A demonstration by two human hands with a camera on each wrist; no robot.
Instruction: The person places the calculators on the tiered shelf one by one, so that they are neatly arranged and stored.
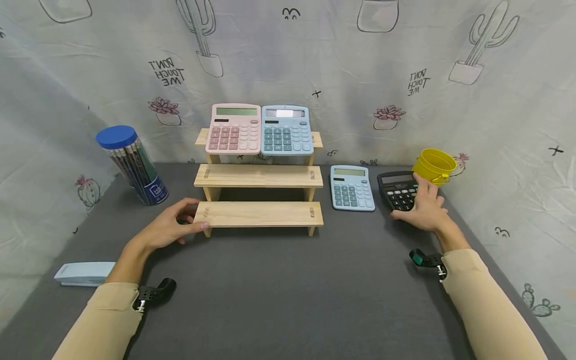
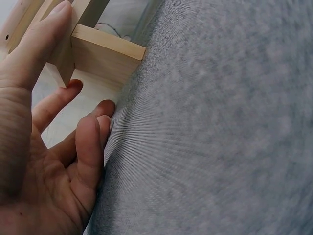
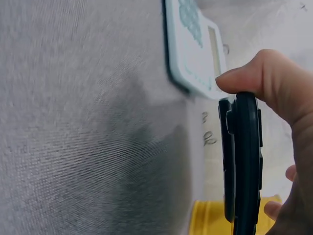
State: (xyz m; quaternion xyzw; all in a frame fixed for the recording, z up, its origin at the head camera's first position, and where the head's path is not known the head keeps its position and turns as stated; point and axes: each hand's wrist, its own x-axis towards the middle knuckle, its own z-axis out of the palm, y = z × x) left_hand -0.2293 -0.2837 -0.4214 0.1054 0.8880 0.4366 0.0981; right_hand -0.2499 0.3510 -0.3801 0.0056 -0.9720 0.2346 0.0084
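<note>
My left hand [image 1: 168, 225] grips the left end of the lowest shelf of a three-step wooden stand [image 1: 258, 215], its thumb on top of the board. In the left wrist view, the fingers curl below that end, beside a leg of the stand. Over at the right, my right hand [image 1: 427, 207] pinches a black calculator [image 1: 398, 192] by its edges between thumb and fingers. The right wrist view shows this calculator edge-on, raised off the table. A light blue calculator [image 1: 352, 189] lies to its left. Pink [image 1: 234, 130] and blue [image 1: 288, 131] calculators lean side by side on the top shelf.
A small yellow bucket [image 1: 434, 165] stands behind the right hand. Back left is a blue-lidded jar of pencils [image 1: 139, 167]. A pale blue stapler [image 1: 85, 273] lies beside the left forearm. Patterned cloth [image 1: 288, 65] hangs behind the grey tabletop [image 1: 288, 300].
</note>
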